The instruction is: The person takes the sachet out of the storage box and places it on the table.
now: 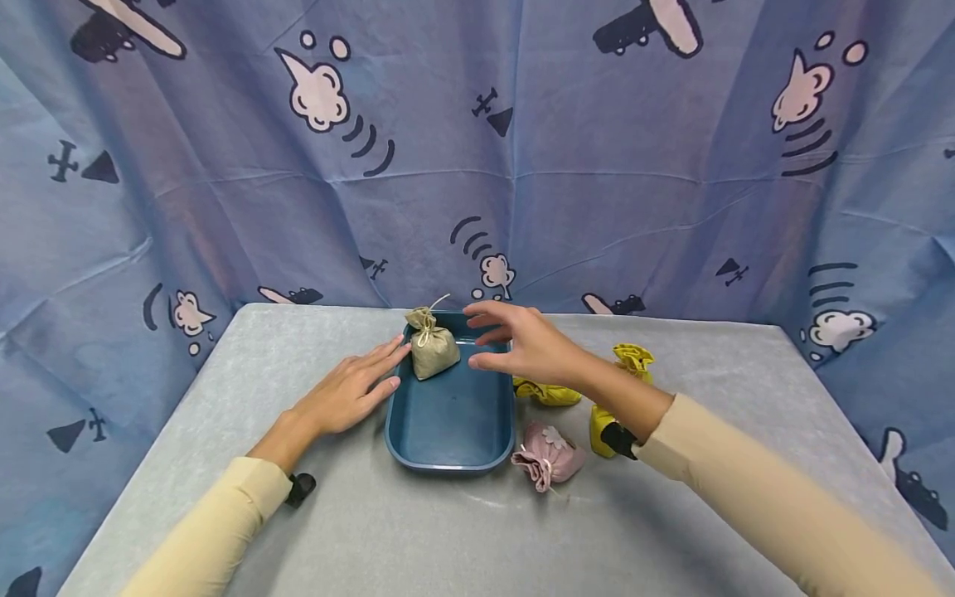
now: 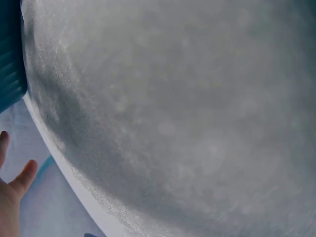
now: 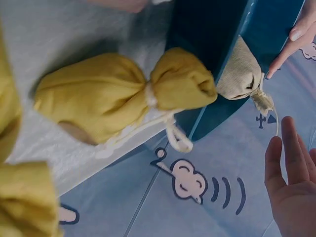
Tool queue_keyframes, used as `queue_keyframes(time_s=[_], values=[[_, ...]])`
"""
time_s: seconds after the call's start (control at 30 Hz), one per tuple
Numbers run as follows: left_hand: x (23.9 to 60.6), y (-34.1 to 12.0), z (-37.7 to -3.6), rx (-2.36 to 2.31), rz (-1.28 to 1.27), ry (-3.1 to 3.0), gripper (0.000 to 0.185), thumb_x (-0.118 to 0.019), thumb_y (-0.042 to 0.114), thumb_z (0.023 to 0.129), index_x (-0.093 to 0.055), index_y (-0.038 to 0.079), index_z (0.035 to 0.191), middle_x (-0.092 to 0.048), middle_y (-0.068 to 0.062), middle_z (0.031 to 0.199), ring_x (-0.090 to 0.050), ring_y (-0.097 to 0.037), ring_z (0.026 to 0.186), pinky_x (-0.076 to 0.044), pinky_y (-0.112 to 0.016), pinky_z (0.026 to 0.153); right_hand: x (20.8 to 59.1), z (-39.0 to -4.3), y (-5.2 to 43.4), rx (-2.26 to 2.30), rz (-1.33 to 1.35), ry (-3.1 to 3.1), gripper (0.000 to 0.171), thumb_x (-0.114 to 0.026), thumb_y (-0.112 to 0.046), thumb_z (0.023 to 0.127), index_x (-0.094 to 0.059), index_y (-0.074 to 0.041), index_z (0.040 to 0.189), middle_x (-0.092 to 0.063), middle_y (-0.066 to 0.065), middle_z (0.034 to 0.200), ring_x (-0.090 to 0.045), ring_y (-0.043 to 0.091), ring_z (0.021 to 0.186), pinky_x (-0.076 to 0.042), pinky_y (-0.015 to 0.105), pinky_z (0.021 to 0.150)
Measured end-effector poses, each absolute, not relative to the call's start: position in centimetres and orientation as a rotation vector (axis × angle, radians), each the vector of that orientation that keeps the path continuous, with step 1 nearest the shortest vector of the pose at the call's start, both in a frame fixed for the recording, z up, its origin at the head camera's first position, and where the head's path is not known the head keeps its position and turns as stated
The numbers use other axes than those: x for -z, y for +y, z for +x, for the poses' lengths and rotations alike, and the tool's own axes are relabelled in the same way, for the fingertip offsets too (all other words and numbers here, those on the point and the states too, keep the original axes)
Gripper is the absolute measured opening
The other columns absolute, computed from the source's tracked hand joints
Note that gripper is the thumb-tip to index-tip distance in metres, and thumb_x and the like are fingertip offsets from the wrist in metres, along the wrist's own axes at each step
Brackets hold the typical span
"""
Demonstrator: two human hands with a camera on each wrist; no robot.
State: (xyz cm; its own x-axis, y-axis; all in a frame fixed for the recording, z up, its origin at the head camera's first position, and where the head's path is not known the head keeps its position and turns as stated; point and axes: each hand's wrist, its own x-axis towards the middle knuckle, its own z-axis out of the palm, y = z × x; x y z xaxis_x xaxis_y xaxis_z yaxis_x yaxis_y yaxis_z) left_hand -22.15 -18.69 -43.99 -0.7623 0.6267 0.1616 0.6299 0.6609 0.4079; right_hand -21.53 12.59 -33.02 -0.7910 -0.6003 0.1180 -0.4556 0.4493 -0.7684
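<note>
The beige drawstring pouch [image 1: 433,348] stands tilted against the far-left corner of the blue tray [image 1: 451,452], just above frame centre. The right hand [image 1: 526,344], fingers spread and holding nothing, hovers just right of it; the left hand [image 1: 351,390] lies flat, released, fingertips touching the tray's left rim beside the pouch. Judged risk: a brushing finger could topple the leaning pouch or snag its cord.
</note>
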Motion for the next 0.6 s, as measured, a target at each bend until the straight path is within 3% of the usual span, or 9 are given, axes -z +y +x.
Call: queue_keyframes(time_s=[0.33, 0.6], values=[[44.0, -18.9, -22.2, 0.712, -1.088, -2.842, 0.055, -0.037, 0.040, 0.108, -0.030, 0.019, 0.158, -0.022, -0.002, 0.164, -0.031, -0.024, 0.146, -0.036, -0.057, 0.107, 33.9, -22.4, 10.4, 1.308, -0.859, 2.505, 0.063, -0.078, -0.009, 0.087, -0.049, -0.001, 0.142, -0.056, 0.018, 0.139, -0.060, 0.033, 0.122, -0.052, 0.035, 0.096], [44.2, -18.8, -22.4, 0.709, -1.075, -2.872, 0.055, -0.034, 0.044, 0.108, -0.028, 0.023, 0.159, -0.019, 0.002, 0.165, -0.028, -0.020, 0.147, -0.034, -0.055, 0.108, 34.6, -23.3, 9.5, 1.262, -0.842, 2.571, 0.063, -0.079, -0.011, 0.087, -0.050, 0.001, 0.141, -0.056, 0.020, 0.140, -0.056, 0.034, 0.127, -0.048, 0.038, 0.101]])
